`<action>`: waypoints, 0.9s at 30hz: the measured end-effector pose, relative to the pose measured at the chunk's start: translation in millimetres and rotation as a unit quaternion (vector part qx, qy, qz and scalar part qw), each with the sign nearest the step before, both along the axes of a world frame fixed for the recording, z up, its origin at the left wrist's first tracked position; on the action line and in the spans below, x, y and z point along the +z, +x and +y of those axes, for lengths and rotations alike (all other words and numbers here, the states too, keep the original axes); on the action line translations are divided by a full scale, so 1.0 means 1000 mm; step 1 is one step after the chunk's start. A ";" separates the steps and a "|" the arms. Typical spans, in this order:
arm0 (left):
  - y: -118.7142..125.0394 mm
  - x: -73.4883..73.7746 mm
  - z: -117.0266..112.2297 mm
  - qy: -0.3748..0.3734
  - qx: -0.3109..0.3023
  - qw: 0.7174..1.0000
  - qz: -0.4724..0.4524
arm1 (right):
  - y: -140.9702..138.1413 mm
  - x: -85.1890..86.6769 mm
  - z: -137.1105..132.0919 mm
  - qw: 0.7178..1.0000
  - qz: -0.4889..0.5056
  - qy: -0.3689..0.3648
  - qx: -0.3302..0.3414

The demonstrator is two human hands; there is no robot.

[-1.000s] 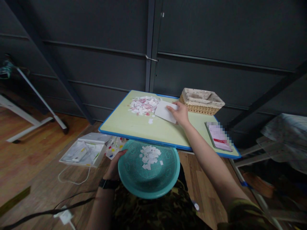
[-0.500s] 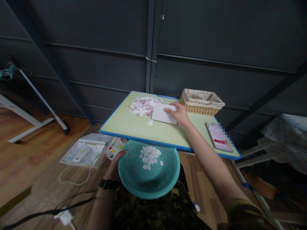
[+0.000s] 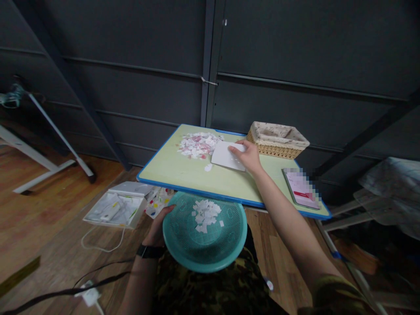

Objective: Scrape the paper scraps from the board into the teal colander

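Observation:
My right hand (image 3: pixel 248 156) is closed on a white card (image 3: pixel 227 156), thumb on top, its lower edge at the tabletop. The card stands tilted just right of a pile of torn paper scraps (image 3: pixel 198 145), white with some pink. One loose scrap (image 3: pixel 208 167) lies in front of the pile. With my left hand (image 3: pixel 159 225) I grip the left rim of a teal plastic colander (image 3: pixel 205 258), which is under the table's front edge, above my lap. Small white paper pieces (image 3: pixel 206 214) lie in its middle. The fingers under the rim are hidden.
The light green table (image 3: pixel 173 175) has a blue edge. On it, a cloth-lined wicker basket (image 3: pixel 278 144) stands at the back right and a tablet-like device (image 3: pixel 300 190) lies at the right. An open white box (image 3: pixel 114 210) with a cable is on the left; dark panels rise behind.
My right hand and the card have shifted slightly to the right, and the card looks a little more bent. The left hand and colander stay nearly still.

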State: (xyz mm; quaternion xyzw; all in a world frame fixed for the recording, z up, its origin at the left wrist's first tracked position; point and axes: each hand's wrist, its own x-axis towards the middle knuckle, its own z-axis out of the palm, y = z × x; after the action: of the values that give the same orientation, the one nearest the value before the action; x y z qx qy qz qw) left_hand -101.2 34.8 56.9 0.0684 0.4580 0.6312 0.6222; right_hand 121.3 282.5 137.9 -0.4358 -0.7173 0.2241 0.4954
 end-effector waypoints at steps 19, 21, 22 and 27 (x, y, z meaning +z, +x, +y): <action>0.003 0.004 0.000 -0.007 -0.004 1.000 -0.011 | -0.003 0.000 -0.003 1.000 0.008 -0.004 0.027; 0.003 0.005 0.000 -0.017 -0.004 1.000 -0.010 | -0.002 0.000 -0.003 1.000 0.002 -0.001 0.029; 0.003 0.006 0.000 -0.020 -0.004 1.000 -0.010 | -0.002 0.000 -0.003 0.999 -0.003 -0.002 0.039; 0.004 0.009 0.000 -0.005 -0.003 1.000 -0.003 | -0.004 0.001 -0.006 0.997 -0.002 -0.016 0.070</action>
State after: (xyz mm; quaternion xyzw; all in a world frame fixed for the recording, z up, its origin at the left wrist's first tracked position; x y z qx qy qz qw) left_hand -96.9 35.1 65.4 0.0645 0.4592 0.6274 0.6256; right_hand 117.4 276.5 139.1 -0.3930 -0.7435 0.2684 0.4699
